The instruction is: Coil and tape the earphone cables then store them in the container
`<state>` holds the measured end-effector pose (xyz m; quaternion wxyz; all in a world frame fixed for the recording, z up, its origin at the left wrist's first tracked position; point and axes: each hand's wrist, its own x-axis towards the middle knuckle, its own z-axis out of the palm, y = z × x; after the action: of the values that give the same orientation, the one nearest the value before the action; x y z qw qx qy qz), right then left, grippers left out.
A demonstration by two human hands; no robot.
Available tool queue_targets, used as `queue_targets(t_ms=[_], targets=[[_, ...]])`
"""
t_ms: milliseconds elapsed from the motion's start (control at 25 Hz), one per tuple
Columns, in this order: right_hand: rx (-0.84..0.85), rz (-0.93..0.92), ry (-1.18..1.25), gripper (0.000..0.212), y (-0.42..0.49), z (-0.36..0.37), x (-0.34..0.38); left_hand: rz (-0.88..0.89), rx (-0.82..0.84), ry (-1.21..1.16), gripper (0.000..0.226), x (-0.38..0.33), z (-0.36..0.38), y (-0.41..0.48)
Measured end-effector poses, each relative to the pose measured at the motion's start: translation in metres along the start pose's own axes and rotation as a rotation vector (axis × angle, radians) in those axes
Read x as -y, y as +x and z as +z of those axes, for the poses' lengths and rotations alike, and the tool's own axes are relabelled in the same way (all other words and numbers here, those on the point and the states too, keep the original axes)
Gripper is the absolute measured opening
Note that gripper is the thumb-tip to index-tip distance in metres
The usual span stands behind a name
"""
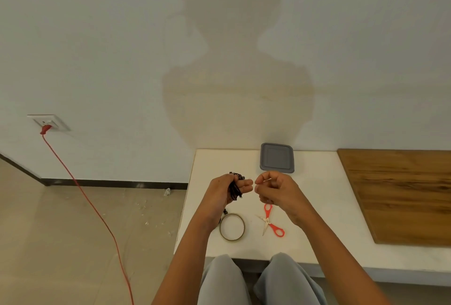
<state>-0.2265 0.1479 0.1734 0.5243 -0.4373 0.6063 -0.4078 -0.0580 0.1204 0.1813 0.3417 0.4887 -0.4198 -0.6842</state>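
The left hand (pixel 223 191), at about 12 o'clock from the person's knees and raised over the white bench (pixel 317 207), has its grip closed round a bundle of dark, thin earphone cable (pixel 234 188). The loops lie across the palm with two fingertips sticking out past them, probably so the coil keeps its shape and leaves a stretch exposed for binding.

Just to its 3 o'clock, almost touching, the right hand (pixel 274 191) is curled, thumb pressed to forefinger. This looks like a pinch on a strip of clear tape, but I cannot tell whether anything is between them.

The thin ring-shaped roll of clear tape (pixel 231 239) lies on the bench at 6 o'clock from the hands. The red-handled scissors (pixel 267 220) are beside it at its 3 o'clock, blades parted and within easy reach.

The grey square plastic container (pixel 277 158), lid on, waits at 12 o'clock by the wall, so storing is likely still to come.
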Motion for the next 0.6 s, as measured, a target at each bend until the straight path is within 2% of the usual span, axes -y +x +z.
queue_targets(t_ms=[160,240,440,600], targets=[[-0.092,-0.224,-0.446,0.018,0.001,0.003,-0.008,-0.02,0.014,0.014,0.032,0.006,0.0,0.001],[-0.12,-0.329,-0.567,0.013,0.002,0.003,-0.01,-0.039,0.016,-0.012,0.032,0.009,0.001,0.001],[-0.214,-0.534,-0.587,0.009,0.002,0.001,-0.016,-0.09,0.033,-0.081,0.03,0.009,0.001,0.001],[-0.322,-0.623,-0.477,0.013,0.002,-0.003,-0.01,-0.112,-0.009,-0.12,0.029,0.007,0.0,0.0]])
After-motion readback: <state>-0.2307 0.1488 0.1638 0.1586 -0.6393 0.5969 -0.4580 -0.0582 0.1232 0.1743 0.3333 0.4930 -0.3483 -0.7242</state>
